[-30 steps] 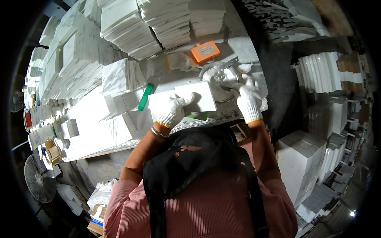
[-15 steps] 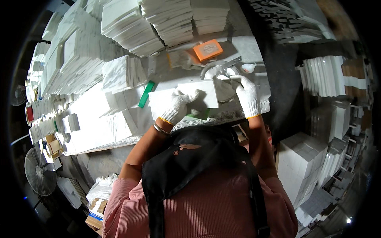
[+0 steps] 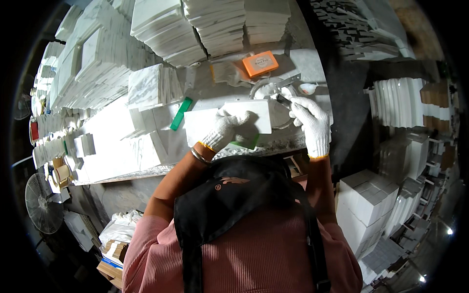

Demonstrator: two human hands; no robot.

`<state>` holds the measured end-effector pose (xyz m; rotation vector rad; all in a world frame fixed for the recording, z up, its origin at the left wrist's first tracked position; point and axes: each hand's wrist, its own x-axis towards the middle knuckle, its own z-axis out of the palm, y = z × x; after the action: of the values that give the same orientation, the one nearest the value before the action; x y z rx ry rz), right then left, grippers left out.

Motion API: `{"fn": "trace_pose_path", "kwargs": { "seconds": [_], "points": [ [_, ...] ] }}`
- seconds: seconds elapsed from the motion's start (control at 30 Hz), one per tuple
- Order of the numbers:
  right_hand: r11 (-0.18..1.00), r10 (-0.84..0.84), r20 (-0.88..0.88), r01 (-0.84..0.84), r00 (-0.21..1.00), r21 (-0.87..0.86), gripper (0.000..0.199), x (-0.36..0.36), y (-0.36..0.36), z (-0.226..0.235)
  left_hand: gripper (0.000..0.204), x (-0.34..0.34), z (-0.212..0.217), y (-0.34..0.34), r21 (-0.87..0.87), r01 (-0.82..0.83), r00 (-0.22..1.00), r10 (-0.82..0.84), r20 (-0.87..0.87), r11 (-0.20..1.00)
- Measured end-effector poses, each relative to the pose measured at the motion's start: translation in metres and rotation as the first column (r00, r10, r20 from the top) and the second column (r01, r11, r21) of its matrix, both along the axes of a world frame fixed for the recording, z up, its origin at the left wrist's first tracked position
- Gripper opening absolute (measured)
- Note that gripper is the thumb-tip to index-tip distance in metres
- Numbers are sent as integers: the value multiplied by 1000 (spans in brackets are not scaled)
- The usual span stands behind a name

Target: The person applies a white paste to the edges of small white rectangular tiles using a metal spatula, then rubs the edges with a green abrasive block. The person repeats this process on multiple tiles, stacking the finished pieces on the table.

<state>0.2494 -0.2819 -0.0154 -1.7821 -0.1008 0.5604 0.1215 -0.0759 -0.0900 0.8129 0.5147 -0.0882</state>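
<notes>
My left hand [image 3: 225, 127], in a white knit glove, is closed over a flat white tile [image 3: 254, 112] near the front edge of the table. Another white tile [image 3: 196, 128] shows to the left of that hand. My gloved right hand [image 3: 312, 124] has its fingers curled around the end of a small scraper [image 3: 283, 100]; most of its handle is hidden. The scraper's narrow tip reaches over a round dish [image 3: 281, 119] holding white material. Under the tile, by my left hand, a piece of green [image 3: 251, 141] sticks out.
An orange box [image 3: 260, 63] and a brush [image 3: 227, 72] lie behind the dish. A green strip [image 3: 181, 113] rests left of the tile. Tall stacks of marbled tiles [image 3: 161, 29] line the back and left. Boxes [image 3: 369, 195] stand to the right, a fan [image 3: 44, 202] at far left.
My right hand has drawn slightly right and toward me with the scraper, whose tip now looks dark instead of bright. My left hand stays on the tile. The view has shifted a little.
</notes>
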Motion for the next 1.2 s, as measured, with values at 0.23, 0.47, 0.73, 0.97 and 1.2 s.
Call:
{"fn": "trace_pose_path", "kwargs": {
  "seconds": [0.23,0.47,0.73,0.97,1.2],
  "points": [
    [999,-19,95,16,995,30,23,-12,3,16,16,4,-11,-3,132,25,999,-31,45,991],
    [1000,3,146,-1,989,-14,22,-16,3,21,18,7,-6,-4,55,25,998,-28,52,998],
    [1000,-2,199,6,980,-20,22,-13,-1,17,19,10,2,-5,4,24,996,-24,86,1000],
    [995,83,370,-57,925,-81,22,-13,-4,8,18,10,-6,-5,21,24,998,-25,65,999],
    [986,130,496,-62,858,-152,21,-9,-6,3,21,9,-14,-6,-10,-8,998,9,64,1000]
  ]
}}
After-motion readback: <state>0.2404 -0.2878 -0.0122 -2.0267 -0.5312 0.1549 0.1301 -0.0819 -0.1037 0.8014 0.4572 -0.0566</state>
